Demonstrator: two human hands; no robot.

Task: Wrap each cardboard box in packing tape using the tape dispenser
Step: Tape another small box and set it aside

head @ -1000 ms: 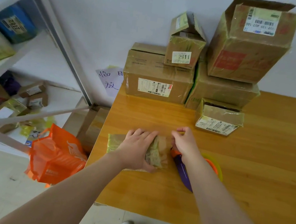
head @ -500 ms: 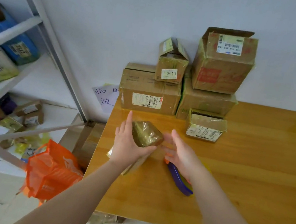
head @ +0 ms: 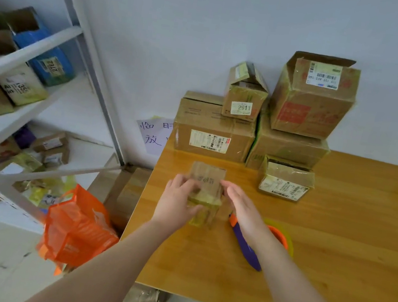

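Observation:
A small cardboard box (head: pixel 208 178), partly covered in yellowish tape, is lifted above the near-left part of the wooden table (head: pixel 333 248). My left hand (head: pixel 176 203) grips its left side, fingers curled onto its front. My right hand (head: pixel 241 207) lies against its right side with the fingers straight. The tape dispenser (head: pixel 252 252), with a purple handle and an orange roll holder, lies on the table under my right wrist, partly hidden by the arm.
Several taped cardboard boxes (head: pixel 213 137) are stacked against the wall at the table's back, with a small labelled one (head: pixel 285 180) in front. A metal shelf rack (head: pixel 21 88) with parcels stands to the left. An orange bag (head: pixel 78 228) hangs by the table's left edge.
The box has gone from lying under both hands on the table to being lifted and turned. My right hand has come off the dispenser and now lies against the box's right side.

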